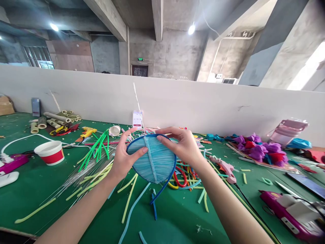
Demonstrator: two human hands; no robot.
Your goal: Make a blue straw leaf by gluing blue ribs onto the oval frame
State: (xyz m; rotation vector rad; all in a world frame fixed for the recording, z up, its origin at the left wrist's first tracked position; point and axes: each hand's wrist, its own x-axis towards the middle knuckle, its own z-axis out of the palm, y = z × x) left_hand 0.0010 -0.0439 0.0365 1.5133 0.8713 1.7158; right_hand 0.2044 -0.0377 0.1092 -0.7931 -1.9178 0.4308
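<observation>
- Petal point(152, 159) of pale blue fabric on a dark blue wire frame sits between my two hands, lifted above the green table point(177, 217), with its wire stem trailing down toward the tabletop.
- My left hand point(124, 157) is closed on the petal's left edge: the thumb presses on the front of the fabric and the fingers curl round behind the rim.
- My right hand point(184, 145) is pinched on the upper right rim, fingertips on the wire at the top, thumb hidden behind the fabric.
- A raised seam runs down the middle of the petal, from the top rim to the base.
- A thin white wire point(137, 98) sticks up from behind the petal's top; I cannot tell what it is fixed to.
- Below and around the petal lie loose pipe cleaners point(129, 200) in yellow, blue, green and red, some bent into loops.
- To my left stand a red and white paper cup point(50, 152), a bunch of green stems point(98, 147), a yellow glue gun point(87, 132) and a stack of pale tubes point(59, 118).
- To my right lie a pink glue gun point(224, 167), just beside my forearm, purple and red fabric flowers point(259, 149) and a pink water bottle point(286, 130) near the white partition wall point(177, 98).
</observation>
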